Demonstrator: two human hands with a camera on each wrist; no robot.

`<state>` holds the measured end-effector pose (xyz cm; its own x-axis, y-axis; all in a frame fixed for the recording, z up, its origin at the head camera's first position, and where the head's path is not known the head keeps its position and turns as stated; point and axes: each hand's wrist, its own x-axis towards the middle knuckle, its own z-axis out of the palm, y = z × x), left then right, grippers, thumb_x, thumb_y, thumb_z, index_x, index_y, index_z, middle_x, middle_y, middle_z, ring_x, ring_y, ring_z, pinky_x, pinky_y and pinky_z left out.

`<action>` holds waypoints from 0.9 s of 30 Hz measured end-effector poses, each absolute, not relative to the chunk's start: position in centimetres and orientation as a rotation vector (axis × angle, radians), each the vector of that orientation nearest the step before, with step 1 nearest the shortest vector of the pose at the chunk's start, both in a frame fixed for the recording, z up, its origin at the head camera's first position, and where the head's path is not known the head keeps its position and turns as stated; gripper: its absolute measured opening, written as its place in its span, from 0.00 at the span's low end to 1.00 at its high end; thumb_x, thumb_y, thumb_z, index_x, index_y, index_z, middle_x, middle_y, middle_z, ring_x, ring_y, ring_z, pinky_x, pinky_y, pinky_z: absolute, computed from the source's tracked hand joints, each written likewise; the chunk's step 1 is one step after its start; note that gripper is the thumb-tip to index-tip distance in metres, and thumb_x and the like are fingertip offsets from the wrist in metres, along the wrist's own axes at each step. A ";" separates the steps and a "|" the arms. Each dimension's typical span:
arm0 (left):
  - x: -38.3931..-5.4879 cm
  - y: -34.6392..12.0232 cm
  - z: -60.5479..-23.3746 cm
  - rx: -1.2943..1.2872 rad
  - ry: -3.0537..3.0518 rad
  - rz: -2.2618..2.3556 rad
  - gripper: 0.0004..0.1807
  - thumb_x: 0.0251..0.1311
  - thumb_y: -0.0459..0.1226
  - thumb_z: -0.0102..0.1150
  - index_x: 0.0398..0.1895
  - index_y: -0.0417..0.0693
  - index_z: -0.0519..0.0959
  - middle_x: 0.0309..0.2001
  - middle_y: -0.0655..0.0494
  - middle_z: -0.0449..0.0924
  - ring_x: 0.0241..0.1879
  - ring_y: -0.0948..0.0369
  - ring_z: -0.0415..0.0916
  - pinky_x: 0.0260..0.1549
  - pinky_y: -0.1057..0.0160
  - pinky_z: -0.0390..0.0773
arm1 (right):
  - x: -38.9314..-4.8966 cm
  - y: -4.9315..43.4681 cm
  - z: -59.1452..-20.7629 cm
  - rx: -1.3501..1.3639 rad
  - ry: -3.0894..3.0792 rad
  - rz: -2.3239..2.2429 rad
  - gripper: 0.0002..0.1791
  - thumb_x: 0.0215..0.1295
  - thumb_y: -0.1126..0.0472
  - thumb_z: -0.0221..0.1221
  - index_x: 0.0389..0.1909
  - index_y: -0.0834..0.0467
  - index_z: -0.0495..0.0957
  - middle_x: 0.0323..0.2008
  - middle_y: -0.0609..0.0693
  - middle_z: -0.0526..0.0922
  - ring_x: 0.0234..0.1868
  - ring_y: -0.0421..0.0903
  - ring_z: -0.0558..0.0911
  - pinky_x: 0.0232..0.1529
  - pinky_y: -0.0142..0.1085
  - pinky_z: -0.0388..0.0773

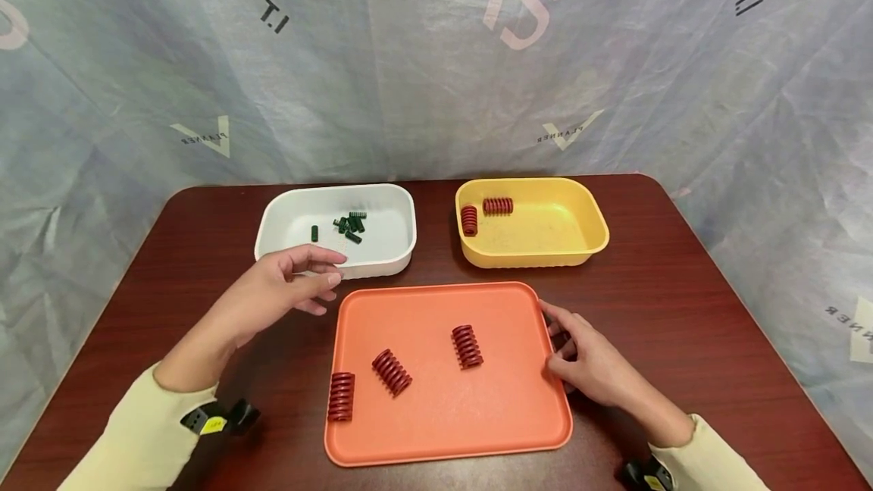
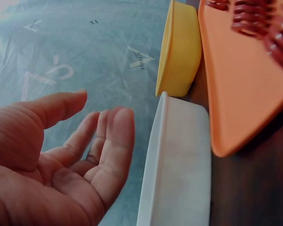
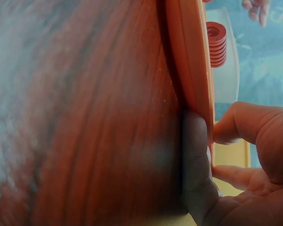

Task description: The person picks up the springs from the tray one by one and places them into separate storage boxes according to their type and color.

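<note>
My left hand [image 1: 289, 279] hovers at the front rim of the white bin [image 1: 382, 267], its fingers loosely bent and holding nothing. Inside that bin lie several small dark green springs [image 1: 351, 224]. With thumb and fingers my right hand [image 1: 589, 354] pinches the right rim of the orange tray [image 1: 505, 415]. On the tray are three large red coil springs: one by the left edge [image 1: 341, 397], a slanted one [image 1: 392, 373] beside it, and another [image 1: 467, 346] right of the middle. The right wrist view shows one finger against the outer side of the tray's rim [image 3: 191, 52].
A yellow bin [image 1: 532, 259] stands at the back right, with two red springs [image 1: 498, 206] at its left end. The dark wooden table [image 1: 655, 279] reaches back to a printed grey sheet [image 1: 423, 97] hanging behind and at both sides.
</note>
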<state>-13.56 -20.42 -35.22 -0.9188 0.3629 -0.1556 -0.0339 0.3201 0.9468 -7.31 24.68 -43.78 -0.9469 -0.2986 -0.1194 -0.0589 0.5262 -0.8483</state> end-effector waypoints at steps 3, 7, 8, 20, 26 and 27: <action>-12.6 -20.5 -35.8 0.287 2.252 1.617 0.24 0.72 0.39 0.64 0.65 0.34 0.75 0.51 0.40 0.82 0.45 0.48 0.84 0.41 0.55 0.89 | -7.3 24.7 -43.8 -0.300 2.521 -1.384 0.46 0.58 0.77 0.61 0.79 0.59 0.58 0.52 0.62 0.70 0.33 0.47 0.80 0.20 0.39 0.85; -11.6 -20.8 -36.9 0.264 2.236 1.627 0.24 0.72 0.38 0.63 0.65 0.34 0.74 0.53 0.35 0.80 0.46 0.44 0.83 0.40 0.54 0.89 | -7.3 24.7 -43.8 -0.305 2.519 -1.387 0.46 0.58 0.77 0.61 0.79 0.59 0.58 0.51 0.62 0.70 0.33 0.47 0.80 0.20 0.39 0.85; -11.4 -20.9 -37.3 0.254 2.232 1.634 0.24 0.72 0.38 0.63 0.65 0.34 0.74 0.54 0.34 0.79 0.46 0.44 0.82 0.40 0.53 0.89 | -7.3 24.7 -43.8 -0.306 2.519 -1.387 0.46 0.58 0.77 0.61 0.79 0.59 0.58 0.51 0.62 0.70 0.33 0.47 0.80 0.20 0.39 0.85; -9.5 -20.4 -41.8 0.070 2.171 1.680 0.31 0.70 0.35 0.65 0.71 0.34 0.66 0.59 0.34 0.71 0.44 0.51 0.82 0.37 0.52 0.89 | -7.4 24.8 -43.9 -0.316 2.524 -1.384 0.46 0.58 0.77 0.61 0.79 0.60 0.58 0.51 0.62 0.70 0.33 0.47 0.80 0.19 0.39 0.85; -9.2 -20.1 -43.0 0.020 2.173 1.703 0.32 0.70 0.32 0.64 0.73 0.34 0.65 0.61 0.33 0.69 0.41 0.54 0.82 0.34 0.53 0.89 | -7.3 24.8 -44.0 -0.313 2.519 -1.394 0.46 0.58 0.77 0.62 0.79 0.60 0.58 0.51 0.63 0.70 0.33 0.47 0.80 0.19 0.39 0.85; -9.2 -20.0 -43.1 0.012 2.172 1.711 0.32 0.70 0.31 0.63 0.74 0.34 0.65 0.62 0.33 0.69 0.41 0.54 0.82 0.34 0.53 0.89 | -7.3 24.8 -44.0 -0.312 2.518 -1.397 0.46 0.58 0.77 0.62 0.79 0.60 0.58 0.51 0.63 0.69 0.33 0.47 0.80 0.19 0.39 0.85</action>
